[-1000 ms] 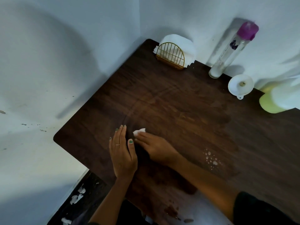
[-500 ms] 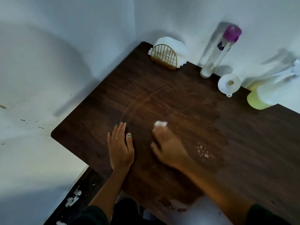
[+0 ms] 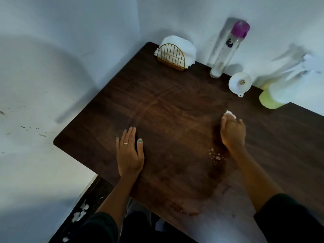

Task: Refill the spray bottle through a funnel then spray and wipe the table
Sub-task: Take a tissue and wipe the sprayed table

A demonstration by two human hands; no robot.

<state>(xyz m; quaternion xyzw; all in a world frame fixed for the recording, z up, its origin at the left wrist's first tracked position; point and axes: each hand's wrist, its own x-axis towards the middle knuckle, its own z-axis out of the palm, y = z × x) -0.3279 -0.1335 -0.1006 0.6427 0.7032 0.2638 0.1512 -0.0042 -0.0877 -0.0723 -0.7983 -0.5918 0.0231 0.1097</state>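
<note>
Table (image 3: pixel 166 95): dark wood, wet streaks, droplets (image 3: pixel 216 156).
Right hand (image 3: pixel 232 133): closed round white tissue (image 3: pixel 230 114).
Left hand (image 3: pixel 129 153): flat, empty.
Spray bottle (image 3: pixel 277 95): yellowish, blurred.

A person's left hand (image 3: pixel 129 153) lies flat on a dark wooden worktop (image 3: pixel 175 106) while the right hand (image 3: pixel 232 133) presses a white tissue (image 3: pixel 230 114) to the surface, beside scattered droplets (image 3: pixel 216 156). Along the wall stand a napkin holder (image 3: pixel 171 56), a purple-capped bottle (image 3: pixel 228 50), a white funnel (image 3: pixel 240 84) and what appears to be a blurred spray bottle (image 3: pixel 275 95).
</note>
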